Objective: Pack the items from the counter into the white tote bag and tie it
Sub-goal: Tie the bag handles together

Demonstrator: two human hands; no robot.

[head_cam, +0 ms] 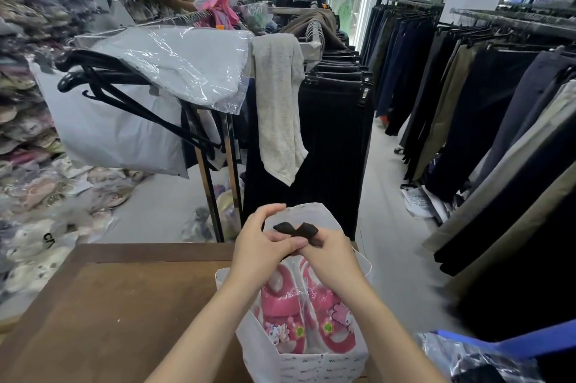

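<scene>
Bag (311, 364) is sitting at the near edge of the tabletop (109, 304), one bag already holding two pink shoes (299, 314) in clear wrap. We are judging packing done and tying underway. Our left hand (255, 255) and right hand (330, 258) are each pinching one of two crossed black straps (299, 230), fingers curled; the knot is not yet closing.
</scene>
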